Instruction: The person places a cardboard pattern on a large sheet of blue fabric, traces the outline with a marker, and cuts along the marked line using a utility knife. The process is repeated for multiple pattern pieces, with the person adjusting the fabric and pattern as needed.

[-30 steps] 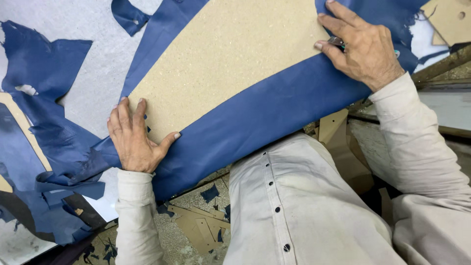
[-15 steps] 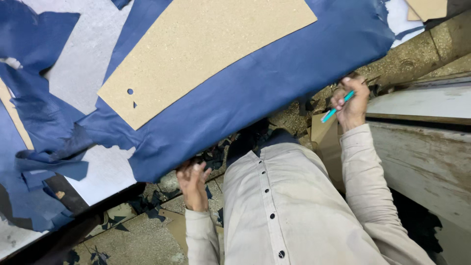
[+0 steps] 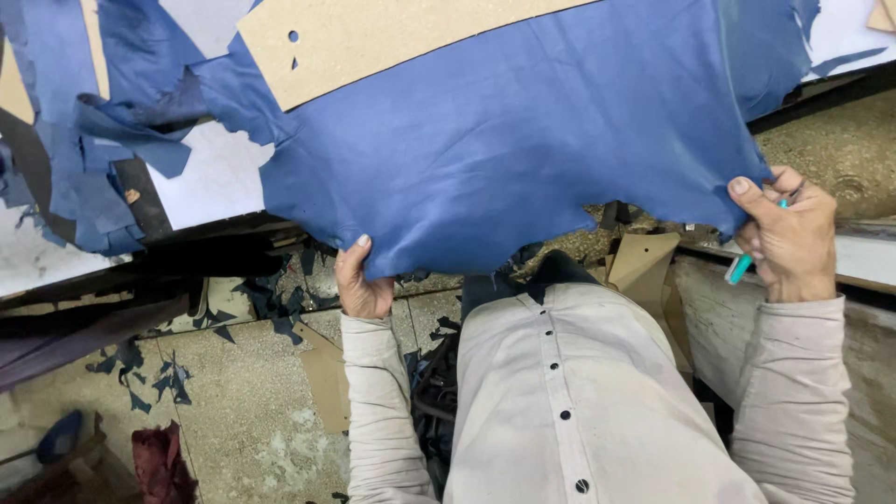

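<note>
A large blue leather sheet (image 3: 523,140) lies across the counter (image 3: 215,177), long axis left to right, its ragged near edge overhanging. The left hand (image 3: 362,280) pinches that edge; the right hand (image 3: 789,233) pinches the right corner, also holding a teal pen (image 3: 742,269), mostly hidden. The tan cardboard pattern (image 3: 392,37) is cut off above.

Template (image 3: 392,37) on hide (image 3: 523,140); scraps (image 3: 140,364) on floor (image 3: 243,420).

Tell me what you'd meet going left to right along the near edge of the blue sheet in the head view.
Left hand gripping the edge → hanging blue leather sheet → tan cardboard piece below it → right hand pinching the edge, with a teal pen.
</note>
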